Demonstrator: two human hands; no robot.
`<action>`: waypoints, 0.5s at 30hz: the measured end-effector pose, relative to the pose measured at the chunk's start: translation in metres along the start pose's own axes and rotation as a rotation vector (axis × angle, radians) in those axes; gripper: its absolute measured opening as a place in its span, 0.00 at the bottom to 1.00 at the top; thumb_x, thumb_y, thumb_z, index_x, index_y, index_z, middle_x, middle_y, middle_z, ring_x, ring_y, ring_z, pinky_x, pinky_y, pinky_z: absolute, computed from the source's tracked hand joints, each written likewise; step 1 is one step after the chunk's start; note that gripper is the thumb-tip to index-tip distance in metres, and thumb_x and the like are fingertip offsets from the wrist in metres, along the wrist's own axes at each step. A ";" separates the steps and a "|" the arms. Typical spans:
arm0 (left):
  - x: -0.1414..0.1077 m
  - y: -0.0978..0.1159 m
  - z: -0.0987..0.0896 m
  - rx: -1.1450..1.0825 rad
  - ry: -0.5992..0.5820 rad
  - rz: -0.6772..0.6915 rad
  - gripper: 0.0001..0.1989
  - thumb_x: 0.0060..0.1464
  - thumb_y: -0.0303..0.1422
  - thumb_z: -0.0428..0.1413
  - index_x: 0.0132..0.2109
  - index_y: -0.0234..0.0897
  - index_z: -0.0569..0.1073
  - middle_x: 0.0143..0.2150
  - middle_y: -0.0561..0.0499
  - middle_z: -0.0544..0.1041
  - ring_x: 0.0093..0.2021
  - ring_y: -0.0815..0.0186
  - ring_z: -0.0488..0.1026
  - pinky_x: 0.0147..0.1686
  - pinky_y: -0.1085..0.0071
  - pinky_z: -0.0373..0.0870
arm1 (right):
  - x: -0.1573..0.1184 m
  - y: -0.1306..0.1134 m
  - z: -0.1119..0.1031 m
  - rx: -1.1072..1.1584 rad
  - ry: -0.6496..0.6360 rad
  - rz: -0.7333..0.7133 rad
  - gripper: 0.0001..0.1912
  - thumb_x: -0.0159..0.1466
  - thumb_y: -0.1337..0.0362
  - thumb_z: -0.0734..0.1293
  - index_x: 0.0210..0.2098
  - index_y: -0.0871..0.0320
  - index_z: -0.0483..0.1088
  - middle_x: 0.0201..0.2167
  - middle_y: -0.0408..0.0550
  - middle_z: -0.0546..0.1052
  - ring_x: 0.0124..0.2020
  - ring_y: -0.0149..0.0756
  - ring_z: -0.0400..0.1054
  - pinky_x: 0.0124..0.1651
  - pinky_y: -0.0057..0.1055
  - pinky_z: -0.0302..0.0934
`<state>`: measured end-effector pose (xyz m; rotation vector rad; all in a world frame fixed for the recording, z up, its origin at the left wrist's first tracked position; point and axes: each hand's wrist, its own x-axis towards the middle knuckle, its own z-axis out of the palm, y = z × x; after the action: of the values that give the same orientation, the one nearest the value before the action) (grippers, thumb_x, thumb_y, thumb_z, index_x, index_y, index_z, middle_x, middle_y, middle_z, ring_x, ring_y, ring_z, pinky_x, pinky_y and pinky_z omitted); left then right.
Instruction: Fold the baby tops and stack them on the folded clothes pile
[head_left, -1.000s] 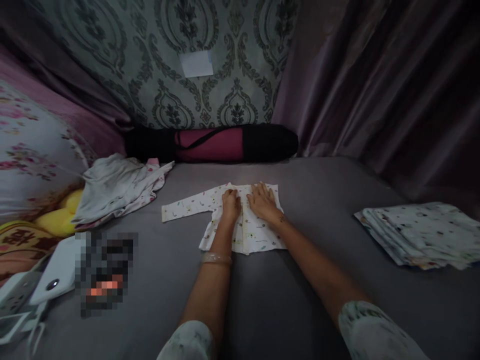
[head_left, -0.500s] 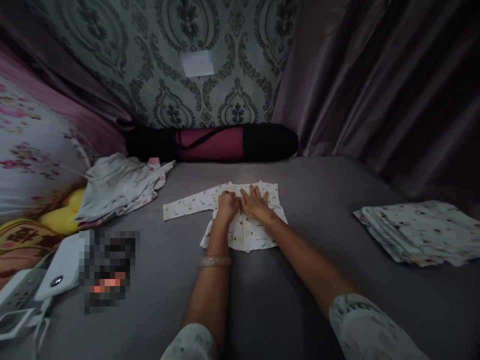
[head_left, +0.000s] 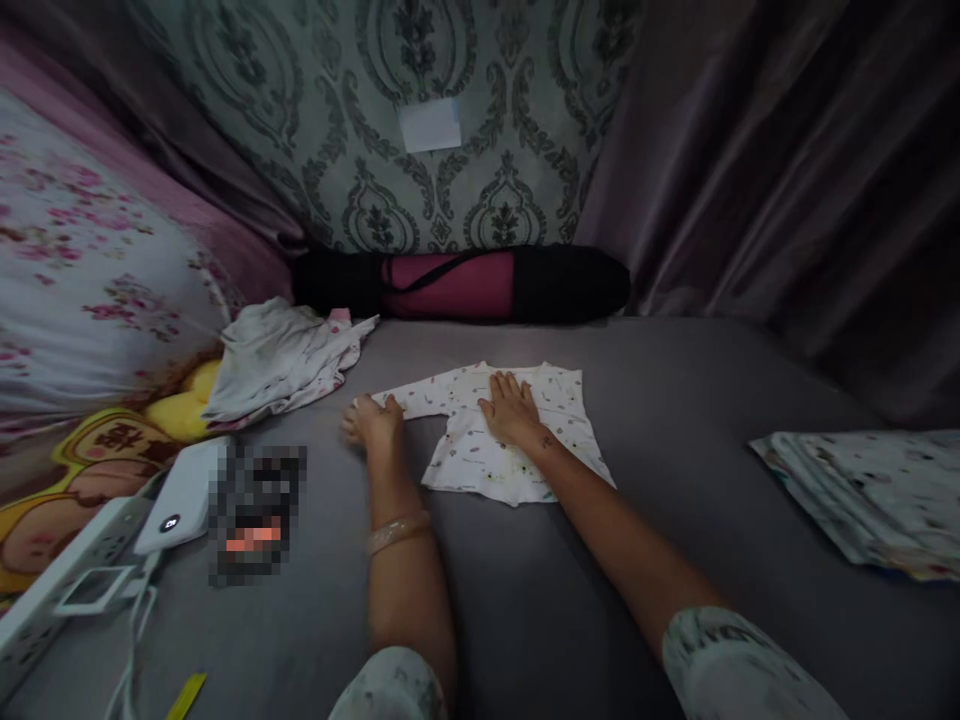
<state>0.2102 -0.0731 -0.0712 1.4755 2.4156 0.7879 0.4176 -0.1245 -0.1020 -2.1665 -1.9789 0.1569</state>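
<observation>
A small white printed shirt (head_left: 480, 465) lies flat on the grey sheet (head_left: 660, 400), its left sleeve stretched out and its right sleeve not visible. My left hand (head_left: 373, 422) is at the cuff end of that sleeve, fingers curled round the cuff, which they partly hide. Flat on the upper middle of the shirt rests my right hand (head_left: 511, 408), palm down with the fingers spread.
Crumpled light clothes (head_left: 281, 355) lie at the left by a yellow plush (head_left: 180, 415). Nearer are a white power bank (head_left: 184, 495), a power strip (head_left: 71, 575) and a blurred-out item. Folded cloths (head_left: 870, 495) sit at right; a black and red bag (head_left: 450, 285) lies behind.
My left hand has moved left from the shirt's middle to the sleeve cuff. My right hand stays on the shirt, which looks flatter at its front. The view has shifted left.
</observation>
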 end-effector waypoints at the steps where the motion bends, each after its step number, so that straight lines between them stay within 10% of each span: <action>1: 0.000 -0.002 -0.001 0.016 0.037 -0.071 0.19 0.55 0.40 0.52 0.50 0.33 0.70 0.55 0.32 0.68 0.57 0.44 0.63 0.50 0.51 0.63 | 0.000 0.000 0.000 0.000 0.001 -0.001 0.34 0.70 0.53 0.47 0.68 0.69 0.47 0.69 0.55 0.47 0.70 0.45 0.36 0.68 0.47 0.30; 15: 0.016 -0.010 0.006 -0.023 0.114 -0.208 0.20 0.51 0.33 0.54 0.50 0.29 0.69 0.54 0.29 0.71 0.56 0.43 0.66 0.51 0.49 0.63 | 0.007 -0.002 -0.009 -0.001 -0.063 0.013 0.32 0.70 0.54 0.53 0.67 0.68 0.51 0.68 0.60 0.50 0.68 0.52 0.40 0.66 0.51 0.34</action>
<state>0.1978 -0.0607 -0.0797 1.1757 2.5801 0.8702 0.4184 -0.1185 -0.0924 -2.2013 -1.9994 0.2289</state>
